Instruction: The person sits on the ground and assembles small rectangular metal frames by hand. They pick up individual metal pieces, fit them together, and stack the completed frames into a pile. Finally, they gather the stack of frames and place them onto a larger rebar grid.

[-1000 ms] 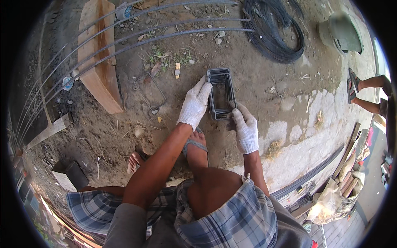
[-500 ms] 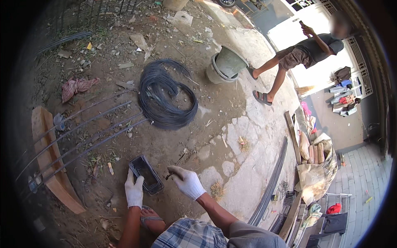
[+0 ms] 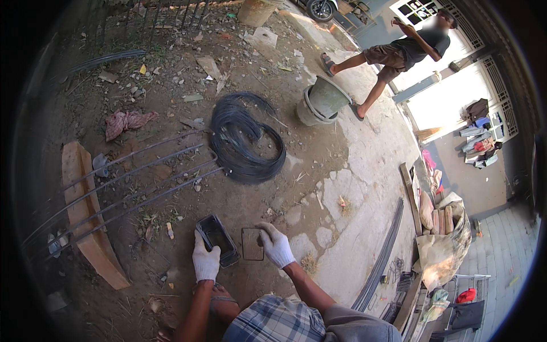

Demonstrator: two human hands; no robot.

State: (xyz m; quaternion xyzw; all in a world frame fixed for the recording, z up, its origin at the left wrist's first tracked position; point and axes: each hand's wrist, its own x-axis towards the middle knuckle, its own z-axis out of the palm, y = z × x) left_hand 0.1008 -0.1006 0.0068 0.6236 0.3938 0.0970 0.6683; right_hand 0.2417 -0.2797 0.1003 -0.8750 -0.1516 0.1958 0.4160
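Observation:
Low in the middle, my left hand (image 3: 205, 260), in a white knit glove, grips the near left side of a dark, box-like stack of rectangular rebar stirrups (image 3: 228, 235). Its thumb lies over the rim. Just to the right, my gloved right hand (image 3: 277, 246) pinches a single thin rectangular stirrup (image 3: 243, 245) by its right side. That stirrup is seen face-on, with bare ground showing through it. A narrow gap separates it from the stack.
A coil of dark wire (image 3: 228, 122) lies ahead. Long bars (image 3: 154, 198) cross a wooden beam (image 3: 85, 219) at left. Nested buckets (image 3: 325, 98) stand ahead right, near a walking person (image 3: 407, 54). A rod bundle (image 3: 383, 253) lies at right.
My right hand has turned, so the stirrup it holds now shows its full rectangle beside the stack. The person has stepped further left and away. The whole view has shifted slightly.

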